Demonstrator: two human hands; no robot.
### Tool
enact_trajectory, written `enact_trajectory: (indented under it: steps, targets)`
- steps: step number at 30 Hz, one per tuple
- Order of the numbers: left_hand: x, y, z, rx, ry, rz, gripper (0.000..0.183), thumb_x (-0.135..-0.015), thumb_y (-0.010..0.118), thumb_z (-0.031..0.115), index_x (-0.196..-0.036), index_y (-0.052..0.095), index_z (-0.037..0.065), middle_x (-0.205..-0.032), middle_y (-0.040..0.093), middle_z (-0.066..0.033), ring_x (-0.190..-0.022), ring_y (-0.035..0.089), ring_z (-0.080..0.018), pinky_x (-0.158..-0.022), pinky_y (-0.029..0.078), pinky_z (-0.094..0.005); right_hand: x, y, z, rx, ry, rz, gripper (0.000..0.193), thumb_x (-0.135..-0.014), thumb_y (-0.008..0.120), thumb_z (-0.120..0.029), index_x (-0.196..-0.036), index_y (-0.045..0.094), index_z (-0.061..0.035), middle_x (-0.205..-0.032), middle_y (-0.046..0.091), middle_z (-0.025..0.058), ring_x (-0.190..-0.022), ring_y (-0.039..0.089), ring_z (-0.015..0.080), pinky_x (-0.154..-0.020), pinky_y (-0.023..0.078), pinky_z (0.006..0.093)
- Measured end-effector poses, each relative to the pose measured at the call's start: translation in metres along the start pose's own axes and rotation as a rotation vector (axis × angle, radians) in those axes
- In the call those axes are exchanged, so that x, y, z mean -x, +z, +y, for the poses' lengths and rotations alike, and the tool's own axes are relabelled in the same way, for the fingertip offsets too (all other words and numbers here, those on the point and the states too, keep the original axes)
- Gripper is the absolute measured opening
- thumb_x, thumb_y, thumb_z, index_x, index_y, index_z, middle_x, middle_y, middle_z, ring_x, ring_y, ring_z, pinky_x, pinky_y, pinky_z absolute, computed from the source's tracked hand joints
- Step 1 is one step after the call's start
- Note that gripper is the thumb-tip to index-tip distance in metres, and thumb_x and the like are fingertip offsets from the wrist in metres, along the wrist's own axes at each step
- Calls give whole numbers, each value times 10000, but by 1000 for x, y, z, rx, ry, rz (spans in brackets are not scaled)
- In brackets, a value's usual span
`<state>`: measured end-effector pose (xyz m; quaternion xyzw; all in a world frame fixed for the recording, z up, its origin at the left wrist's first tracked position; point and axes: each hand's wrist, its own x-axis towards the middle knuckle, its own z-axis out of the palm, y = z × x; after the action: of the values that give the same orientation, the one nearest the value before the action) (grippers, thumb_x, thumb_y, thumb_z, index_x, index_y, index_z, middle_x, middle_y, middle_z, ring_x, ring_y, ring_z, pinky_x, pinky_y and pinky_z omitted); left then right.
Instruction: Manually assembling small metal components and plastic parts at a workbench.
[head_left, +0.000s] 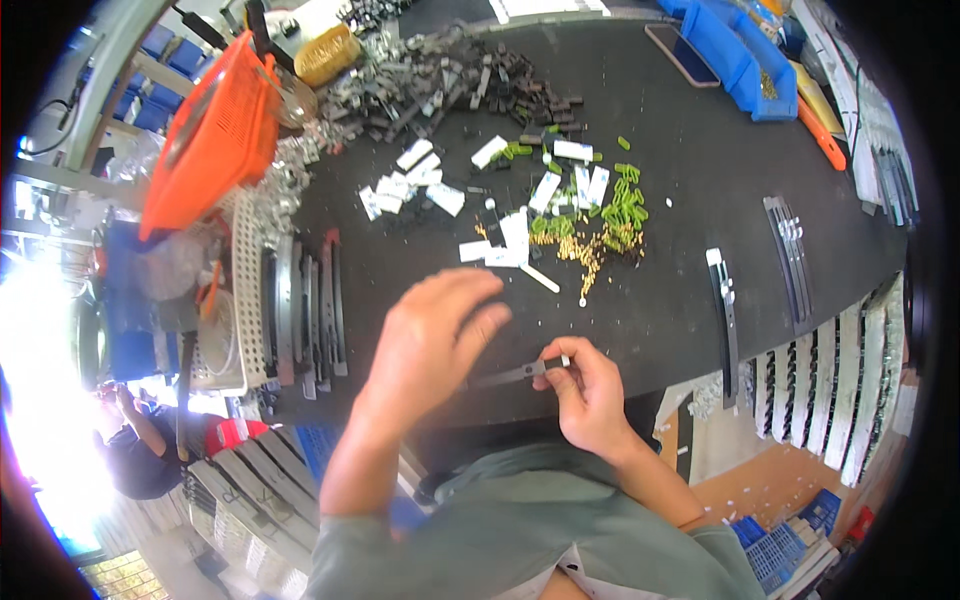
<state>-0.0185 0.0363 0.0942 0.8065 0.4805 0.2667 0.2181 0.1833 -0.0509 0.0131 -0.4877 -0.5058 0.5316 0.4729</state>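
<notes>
My right hand pinches the end of a narrow dark strip between thumb and fingers, near the table's front edge. A small white piece shows at the pinched end, and the strip's other end runs left and looks blurred. My left hand hovers over the table to the left of it, thumb apart from the fingers, with nothing visible in it. Beyond the hands lie white rectangular labels, small brass-coloured pieces and green oblong rings.
Dark small parts are heaped at the back. On the left stand an orange basket, a white perforated basket and a row of strips. At right lie assembled strips, a phone and blue bins.
</notes>
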Motion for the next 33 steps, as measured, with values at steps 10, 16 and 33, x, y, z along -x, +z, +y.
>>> enact_trajectory:
  steps: [10, 16, 33]
  targets:
    - [-150, 39, -72, -119, -17, 108, 262, -917, 693, 190, -1112, 726, 19, -1058, 715, -185, -974, 694, -350, -870, 545, -413, 1, -1, 0, 43, -93, -38, 148, -954, 578, 54, -1089, 622, 14, -876, 685, 105, -767, 724, 191, -696, 553, 298]
    - [-179, 85, -91, -420, 108, 34, 199, -887, 699, 181, -1045, 722, 62, -950, 699, -123, -960, 666, -322, -877, 528, -437, 0, 0, 6, 34, -60, -66, 139, -975, 538, 59, -1095, 596, 21, -885, 679, 101, -803, 738, 179, -724, 560, 287]
    - [109, 25, -28, -181, -465, 551, 143, -813, 731, 46, -947, 686, 22, -938, 649, -113, -853, 635, -316, -779, 512, -404, 1, -2, 5, -173, -24, -21, 118, -1012, 593, -18, -1120, 580, 28, -1007, 641, 116, -798, 682, 170, -773, 607, 339]
